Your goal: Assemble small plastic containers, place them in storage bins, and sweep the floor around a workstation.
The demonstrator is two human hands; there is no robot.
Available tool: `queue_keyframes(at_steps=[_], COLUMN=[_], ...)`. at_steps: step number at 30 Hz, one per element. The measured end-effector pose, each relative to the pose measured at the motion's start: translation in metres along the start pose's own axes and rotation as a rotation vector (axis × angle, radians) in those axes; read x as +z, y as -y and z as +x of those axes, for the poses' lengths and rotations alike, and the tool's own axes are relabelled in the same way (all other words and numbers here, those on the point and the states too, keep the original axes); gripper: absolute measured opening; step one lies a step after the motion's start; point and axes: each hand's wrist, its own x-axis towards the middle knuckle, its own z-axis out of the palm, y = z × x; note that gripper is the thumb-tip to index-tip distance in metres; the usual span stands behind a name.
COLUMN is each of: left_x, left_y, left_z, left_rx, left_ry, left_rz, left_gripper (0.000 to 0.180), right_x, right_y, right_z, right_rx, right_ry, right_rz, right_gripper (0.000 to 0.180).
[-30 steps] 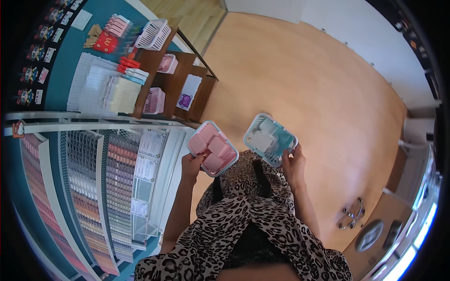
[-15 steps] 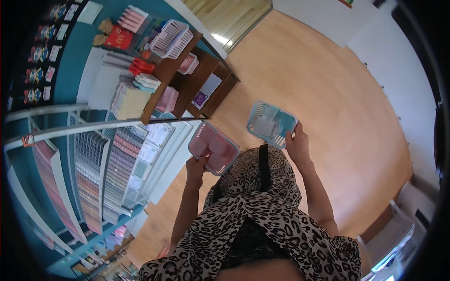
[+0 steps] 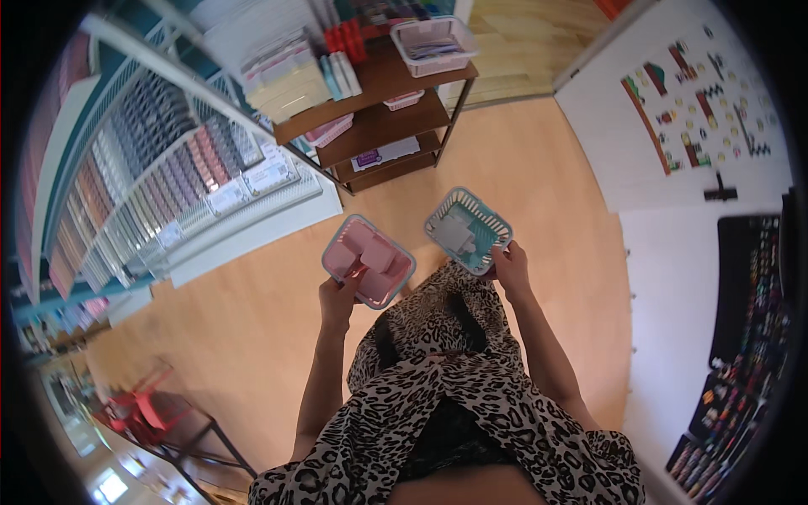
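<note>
In front of my body I carry two small slatted plastic baskets, one in each hand. My left hand (image 3: pixel 337 304) is closed on the near left rim of a pink basket (image 3: pixel 398 288) with a grey-blue edge. Pink box-like items (image 3: pixel 376 256) fill it. My right hand (image 3: pixel 510 268) grips the near right corner of a teal basket (image 3: pixel 497 223). White and pale items (image 3: pixel 454 235) lie in its left part, with teal slats showing beside them. Both baskets are tilted, and a narrow gap separates them.
Ahead stands a brown shelf unit (image 3: pixel 379 119) holding stacked papers (image 3: pixel 286 82) and a white basket (image 3: pixel 433 61). At the left is a rack of small packets (image 3: pixel 156 160). A red chair (image 3: pixel 150 412) stands lower left. On the right, a white wall (image 3: pixel 665 295) bears a dark display board (image 3: pixel 749 337).
My body has turned left, so the shelf unit now lies straight ahead and the right wall shows more. Both baskets stay in my hands, with the teal one shifted slightly left.
</note>
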Motion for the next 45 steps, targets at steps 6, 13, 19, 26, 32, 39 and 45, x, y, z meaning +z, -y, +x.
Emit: queue_keyframes(at_steps=[6,13,19,26,32,39,45], left_x=[-0.016,0.008,0.014,0.051,0.053,0.039,0.034], left_y=[0.033,0.075,0.054,0.061,0.090,0.105,0.129], left_z=[-0.037,-0.079,-0.142,-0.161,-0.148,-0.136,-0.131], left_rx=[-0.031,-0.139,-0.289,-0.380,-0.400,-0.427,-0.417], left_ry=[-0.225,-0.535,-0.676,-0.721,-0.662,-0.742,-0.774], left_rz=[-0.112,-0.247,-0.548,-0.725,-0.640,-0.594,-0.493], left_gripper=[0.019,0.023,0.026,0.025,0.020,0.024,0.026], right_x=[0.026,0.099,0.161,0.176,0.146,0.147,0.191], right_y=[0.000,0.046,0.038,0.037,0.057,0.058,0.093], right_z=[0.080,0.231,0.271,0.273,0.301,0.273,0.179], right_rx=[-0.065,-0.143,-0.174,-0.392,-0.236,-0.320,-1.072], right_ry=[0.107,0.179,0.241,0.116,-0.010,-0.211,0.312], right_rz=[-0.205,-0.913,-1.131,-1.301,-1.388,-1.390,-1.256], right_gripper=[0.027,0.033,0.046,0.049,0.042,0.042,0.054])
